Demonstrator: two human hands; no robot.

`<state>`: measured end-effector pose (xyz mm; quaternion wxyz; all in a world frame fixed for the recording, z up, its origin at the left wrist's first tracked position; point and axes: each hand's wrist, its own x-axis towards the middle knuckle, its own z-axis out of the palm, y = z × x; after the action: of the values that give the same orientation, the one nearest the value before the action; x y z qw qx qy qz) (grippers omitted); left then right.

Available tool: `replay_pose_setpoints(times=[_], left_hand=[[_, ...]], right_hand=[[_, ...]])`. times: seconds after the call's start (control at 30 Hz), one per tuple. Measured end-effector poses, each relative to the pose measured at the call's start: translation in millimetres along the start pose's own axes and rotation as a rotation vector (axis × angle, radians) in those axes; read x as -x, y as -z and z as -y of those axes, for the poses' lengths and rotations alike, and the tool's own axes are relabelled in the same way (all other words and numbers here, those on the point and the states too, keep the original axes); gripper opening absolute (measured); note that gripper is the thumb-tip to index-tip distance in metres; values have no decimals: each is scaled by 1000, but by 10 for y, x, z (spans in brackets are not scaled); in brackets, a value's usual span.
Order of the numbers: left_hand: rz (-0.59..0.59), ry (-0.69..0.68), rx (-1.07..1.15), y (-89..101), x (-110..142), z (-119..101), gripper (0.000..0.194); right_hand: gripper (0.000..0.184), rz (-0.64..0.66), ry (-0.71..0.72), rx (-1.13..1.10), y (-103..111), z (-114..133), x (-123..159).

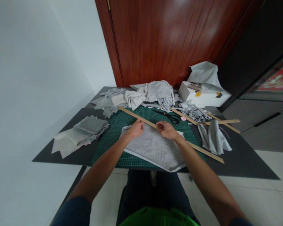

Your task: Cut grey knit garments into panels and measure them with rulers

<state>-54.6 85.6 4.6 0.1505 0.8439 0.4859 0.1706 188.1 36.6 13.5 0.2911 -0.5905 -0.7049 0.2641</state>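
A grey piece of cloth (pixel 153 146) lies on the green cutting mat (pixel 122 122). Across the cloth, slanting from upper left to lower right, runs a long wooden ruler (pixel 129 113). My left hand (pixel 137 128) is closed at the ruler's near edge, fingertips against it. Further along to the right, the curled fingers of my right hand (pixel 167 130) grip the ruler; a small dark brown patch shows between them, too small to name. Both hands rest over the cloth's far part. Black scissors (pixel 171 117) lie just beyond my right hand.
Folded grey and white cloths (pixel 85 131) lie at the left. A heap of cloth (pixel 153 94) lines the back, beside a white box (pixel 205 94). Right of the mat are more wooden strips (pixel 221 121), fabric scraps (pixel 195 112) and a crumpled grey cloth (pixel 213 138).
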Motion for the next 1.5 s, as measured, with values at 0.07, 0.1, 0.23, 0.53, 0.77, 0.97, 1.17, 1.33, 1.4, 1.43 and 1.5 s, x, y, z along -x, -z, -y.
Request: replay_pose_setpoints(times=[0.07,0.1,0.23,0.53,0.77,0.97,1.17,1.33,1.4,1.43,1.5], left_hand=[[23,-34,-45,34,116,71,28],[23,-46,-72,49,183,95,27],[-31,-35,-179,156,448,161,22],[-430,165,-187,554,619,322,22],[-106,-131,2,188,538,-102,26],[-41,-169,-94,-26,576,-162,24],[9,-219,-185,-28,718,-76,40],[1,-180,-224,-74,729,-60,40],[-2,-162,-227,-80,721,-67,38],[-2,-156,-228,-79,719,-73,36],[2,-147,-233,-72,720,-89,34]], right_hand=[[37,21,-7,6,-50,-20,8],[37,33,-7,14,-67,-27,13],[37,62,6,60,-79,-42,63],[35,207,246,83,-246,129,252],[34,194,399,199,-500,291,332],[30,93,300,159,-278,-6,426],[38,-224,-4,246,186,-620,486],[42,-363,-235,391,474,-945,622],[41,-409,-329,444,586,-1040,688],[41,-425,-373,469,645,-1087,724],[42,-451,-465,521,767,-1182,798]])
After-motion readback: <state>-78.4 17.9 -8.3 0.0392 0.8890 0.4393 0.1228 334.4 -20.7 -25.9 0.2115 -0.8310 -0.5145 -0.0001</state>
